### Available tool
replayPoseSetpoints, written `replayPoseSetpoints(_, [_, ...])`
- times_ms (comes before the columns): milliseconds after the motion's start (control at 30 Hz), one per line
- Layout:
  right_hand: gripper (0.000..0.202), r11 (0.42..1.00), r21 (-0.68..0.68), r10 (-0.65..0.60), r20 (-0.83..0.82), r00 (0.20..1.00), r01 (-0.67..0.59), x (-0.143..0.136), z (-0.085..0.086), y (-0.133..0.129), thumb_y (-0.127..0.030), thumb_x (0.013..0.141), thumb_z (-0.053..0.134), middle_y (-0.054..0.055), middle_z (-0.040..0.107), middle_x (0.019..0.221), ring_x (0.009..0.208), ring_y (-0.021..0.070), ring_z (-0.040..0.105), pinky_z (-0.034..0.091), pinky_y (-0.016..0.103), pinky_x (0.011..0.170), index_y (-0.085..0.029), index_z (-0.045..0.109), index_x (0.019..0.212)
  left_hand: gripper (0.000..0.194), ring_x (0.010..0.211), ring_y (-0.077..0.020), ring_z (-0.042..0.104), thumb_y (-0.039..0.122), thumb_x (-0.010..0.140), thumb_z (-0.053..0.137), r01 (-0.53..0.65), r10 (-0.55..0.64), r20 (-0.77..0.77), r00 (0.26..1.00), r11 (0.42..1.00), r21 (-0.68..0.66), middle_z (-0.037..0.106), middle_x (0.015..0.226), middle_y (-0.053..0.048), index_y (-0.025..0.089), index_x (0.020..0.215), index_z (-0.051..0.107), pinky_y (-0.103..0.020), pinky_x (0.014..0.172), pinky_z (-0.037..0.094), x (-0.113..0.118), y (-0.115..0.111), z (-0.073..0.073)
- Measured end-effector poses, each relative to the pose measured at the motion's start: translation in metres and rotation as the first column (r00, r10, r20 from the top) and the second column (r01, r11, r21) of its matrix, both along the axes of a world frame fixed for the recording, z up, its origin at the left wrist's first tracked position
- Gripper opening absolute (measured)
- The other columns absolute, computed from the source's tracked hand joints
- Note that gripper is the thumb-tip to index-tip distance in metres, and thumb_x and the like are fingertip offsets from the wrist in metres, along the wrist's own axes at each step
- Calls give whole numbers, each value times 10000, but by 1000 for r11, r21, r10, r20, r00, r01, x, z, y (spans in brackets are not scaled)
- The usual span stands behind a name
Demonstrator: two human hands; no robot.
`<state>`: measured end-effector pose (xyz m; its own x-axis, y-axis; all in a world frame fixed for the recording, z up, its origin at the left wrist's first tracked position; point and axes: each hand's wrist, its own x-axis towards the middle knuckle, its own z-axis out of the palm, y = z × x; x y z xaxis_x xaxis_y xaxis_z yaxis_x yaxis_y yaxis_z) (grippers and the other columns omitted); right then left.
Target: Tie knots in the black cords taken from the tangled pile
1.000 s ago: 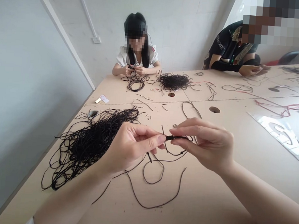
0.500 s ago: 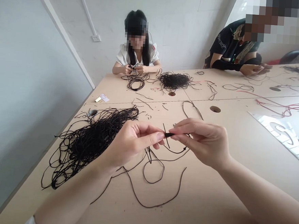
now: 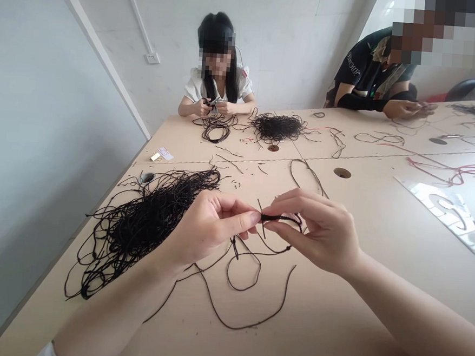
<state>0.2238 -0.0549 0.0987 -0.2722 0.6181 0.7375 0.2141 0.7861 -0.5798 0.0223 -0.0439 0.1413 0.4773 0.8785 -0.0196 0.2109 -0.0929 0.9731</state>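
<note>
My left hand (image 3: 229, 215) is closed, its thumb and forefinger pinching one end of a black braided cord (image 3: 277, 218). From the other side, my right hand (image 3: 319, 230) has thumb and forefinger loosely around the cord's thicker knotted end, close to my left fingertips. A short thin strand crosses the cord there, its tips sticking out above and below. Behind the right fingers the cord bends into a small loop. Thin black cord (image 3: 247, 329) hangs or lies in loose curves on the table below my hands.
A big tangled heap of black cords (image 3: 145, 220) lies beside my left forearm. Across the table (image 3: 333, 325), one person holds scissors (image 3: 211, 104) near a smaller black cord pile (image 3: 277, 127); another works at right. A clear plate (image 3: 448, 214), red cords (image 3: 445, 172) and cable holes are also there.
My right thumb and forefinger have parted slightly and shifted left along the cord, showing more of its braided length. The left hand stays in place. The scissors opposite are more visible.
</note>
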Motion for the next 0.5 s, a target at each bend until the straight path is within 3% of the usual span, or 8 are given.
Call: replayPoseSetpoints(500, [204, 998, 46, -34, -42, 999, 36, -6, -9, 0, -29, 795, 682, 28, 685, 815, 729, 133, 653, 545, 273, 653, -193, 684, 916, 164, 573, -77, 562, 252, 822, 673, -22, 22, -40, 999, 1000, -10, 671, 638, -7, 147, 711, 733, -179, 569, 466, 1, -1, -2])
